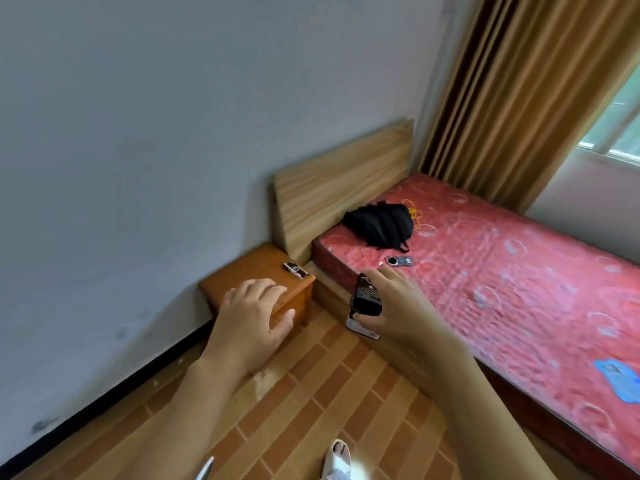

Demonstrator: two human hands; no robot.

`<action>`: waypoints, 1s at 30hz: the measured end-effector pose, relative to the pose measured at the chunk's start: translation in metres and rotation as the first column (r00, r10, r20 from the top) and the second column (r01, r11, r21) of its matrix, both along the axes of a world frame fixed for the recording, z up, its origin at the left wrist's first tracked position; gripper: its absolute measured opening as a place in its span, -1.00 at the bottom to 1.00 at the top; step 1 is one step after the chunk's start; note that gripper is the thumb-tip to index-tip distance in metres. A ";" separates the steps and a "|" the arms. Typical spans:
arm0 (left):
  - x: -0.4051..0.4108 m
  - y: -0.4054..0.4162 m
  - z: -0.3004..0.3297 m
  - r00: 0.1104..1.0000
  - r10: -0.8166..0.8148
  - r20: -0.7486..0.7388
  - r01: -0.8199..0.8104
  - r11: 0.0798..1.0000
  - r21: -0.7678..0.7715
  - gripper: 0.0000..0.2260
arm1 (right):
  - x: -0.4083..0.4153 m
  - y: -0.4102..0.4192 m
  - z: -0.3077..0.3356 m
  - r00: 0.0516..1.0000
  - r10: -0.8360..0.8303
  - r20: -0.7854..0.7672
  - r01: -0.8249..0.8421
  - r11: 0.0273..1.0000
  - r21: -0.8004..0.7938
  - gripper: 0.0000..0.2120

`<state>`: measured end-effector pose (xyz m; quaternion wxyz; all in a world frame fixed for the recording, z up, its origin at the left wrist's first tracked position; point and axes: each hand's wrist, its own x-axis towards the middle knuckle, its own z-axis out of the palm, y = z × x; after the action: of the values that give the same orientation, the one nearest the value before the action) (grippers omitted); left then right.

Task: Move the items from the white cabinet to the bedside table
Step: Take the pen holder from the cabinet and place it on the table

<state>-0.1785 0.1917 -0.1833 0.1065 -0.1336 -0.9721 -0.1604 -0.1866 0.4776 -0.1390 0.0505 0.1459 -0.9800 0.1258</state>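
A low orange-brown bedside table (242, 271) stands in the corner between the wall and the bed. A small black-and-silver item (295, 270) lies on its far right edge. My left hand (254, 315) hovers over the table's near side, fingers relaxed, holding nothing. My right hand (394, 306) grips a small black object with a mesh face and a white base (365, 306), held in the air between the table and the bed. The white cabinet is out of view.
A bed with a red patterned mattress (502, 278) and a wooden headboard (339, 188) fills the right side. A black backpack (381, 225), a yellow cord (415, 213) and a small device (400, 262) lie on it. Brown curtains (526, 91) hang behind. The floor is brick-patterned.
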 end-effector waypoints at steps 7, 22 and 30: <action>-0.086 -0.025 -0.012 0.991 0.131 0.027 -0.130 0.991 -0.028 -0.46 | -0.122 -0.028 -0.019 0.991 0.134 0.020 -0.134 0.991 -0.013 -0.19; -0.264 -0.037 -0.015 0.955 0.288 0.075 -0.280 0.955 -0.102 -0.47 | -0.359 -0.047 -0.027 0.965 0.257 0.057 -0.253 0.965 -0.074 -0.25; -0.347 -0.066 -0.028 0.953 0.292 0.081 -0.288 0.956 -0.052 -0.50 | -0.442 -0.071 -0.048 0.961 0.256 0.101 -0.251 0.966 -0.064 -0.21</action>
<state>-0.5251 0.1257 -0.2118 0.0835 0.0154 -0.9879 -0.1294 -0.6286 0.4066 -0.1870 -0.0157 0.2618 -0.9510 0.1638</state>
